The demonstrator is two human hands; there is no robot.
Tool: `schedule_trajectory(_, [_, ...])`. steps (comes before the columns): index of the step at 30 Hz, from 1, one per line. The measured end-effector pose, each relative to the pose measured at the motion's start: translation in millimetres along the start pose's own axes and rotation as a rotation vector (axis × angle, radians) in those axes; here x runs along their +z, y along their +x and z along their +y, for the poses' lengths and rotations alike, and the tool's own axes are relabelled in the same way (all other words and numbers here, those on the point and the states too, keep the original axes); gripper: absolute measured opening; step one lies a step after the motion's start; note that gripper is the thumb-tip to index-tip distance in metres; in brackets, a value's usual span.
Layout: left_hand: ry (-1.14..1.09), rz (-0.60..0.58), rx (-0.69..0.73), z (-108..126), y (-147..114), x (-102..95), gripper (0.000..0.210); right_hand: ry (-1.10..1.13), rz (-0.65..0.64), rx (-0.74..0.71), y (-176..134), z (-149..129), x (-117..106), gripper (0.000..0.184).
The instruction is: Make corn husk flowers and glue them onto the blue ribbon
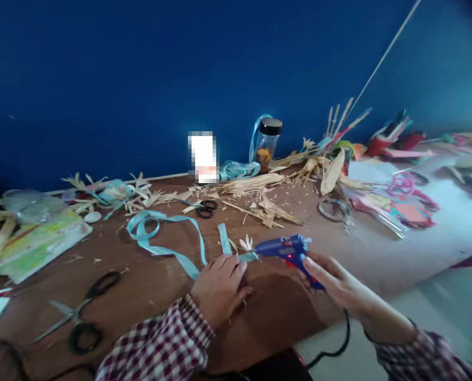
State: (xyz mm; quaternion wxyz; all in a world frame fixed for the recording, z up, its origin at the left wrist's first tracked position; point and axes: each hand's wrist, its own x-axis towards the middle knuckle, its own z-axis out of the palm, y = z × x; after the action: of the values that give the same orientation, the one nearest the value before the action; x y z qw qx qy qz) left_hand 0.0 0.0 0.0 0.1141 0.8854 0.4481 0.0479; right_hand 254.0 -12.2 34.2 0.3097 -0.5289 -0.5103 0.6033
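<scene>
In my right hand (337, 280) is a blue hot glue gun (281, 247) with a red trigger and a small lit red light. Its nozzle points left, at or just above a short piece of light blue ribbon (247, 257). My left hand (220, 288) is closed low over the table with bent fingers on this ribbon; the fingertips are partly hidden. Another ribbon end (224, 239) sticks up behind the fingers. Beside the nozzle is a small pale husk flower (246, 243). A long loose ribbon (172, 251) curls away to the left of my left hand.
Large open scissors (75, 313) lie at the left, smaller scissors (206, 208) farther back. Dry corn husks (255, 183) and scraps line the wall. A black-lidded jar (268, 145) stands at the back. A tape roll (334, 210) lies at right. The gun's black cord (341, 346) hangs by the front edge.
</scene>
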Motion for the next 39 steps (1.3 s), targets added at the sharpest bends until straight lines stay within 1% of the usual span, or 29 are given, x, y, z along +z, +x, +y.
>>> schedule_trajectory(2, [-0.007, -0.004, -0.008, 0.5, 1.1, -3.0, 0.039, 0.084, 0.057, 0.022, -3.7, -6.8, -0.1, 0.042])
schedule_trajectory(4, [-0.009, -0.004, -0.009, 1.1, 1.7, -5.2, 0.038, 0.147, 0.07, 0.065, -6.9, -12.2, -0.3, 0.043])
schedule_trajectory(5, [-0.009, -0.002, -0.008, 1.4, 1.7, -5.7, 0.039, 0.174, 0.063, 0.103, -8.1, -14.0, -0.5, 0.043])
schedule_trajectory(7, [-0.001, 0.006, 0.001, 1.8, 1.4, -5.8, 0.04, 0.207, 0.004, 0.175, -9.3, -15.4, -0.6, 0.043])
schedule_trajectory(9, [0.009, 0.013, 0.01, 1.8, 1.0, -4.7, 0.041, 0.21, -0.045, 0.192, -8.9, -14.2, -0.3, 0.043])
schedule_trajectory(13, [0.021, 0.031, 0.005, 1.2, 0.3, -2.4, 0.04, 0.084, -0.012, 0.13, -5.5, -9.8, 2.7, 0.045])
schedule_trajectory(17, [0.02, 0.024, 0.006, 0.6, 0.1, -2.2, 0.039, -0.015, 0.022, 0.113, -1.7, -6.4, 4.8, 0.049])
schedule_trajectory(22, [0.02, 0.02, 0.015, 0.1, -0.2, -1.3, 0.039, -0.171, -0.021, 0.057, 5.0, -0.5, 3.5, 0.051])
schedule_trajectory(29, [0.026, 0.034, 0.008, 0.6, 0.4, -0.2, 0.038, -0.371, -0.015, 0.025, 6.9, 3.6, 2.5, 0.05])
schedule_trajectory(34, [0.025, 0.033, -0.01, 0.2, 0.0, -0.2, 0.038, -0.464, -0.019, 0.011, 5.8, 3.0, 2.7, 0.049])
schedule_trajectory(39, [0.016, 0.02, 0.007, 0.0, 1.3, -2.1, 0.036, -0.507, -0.024, -0.01, 7.0, 1.4, 1.0, 0.048])
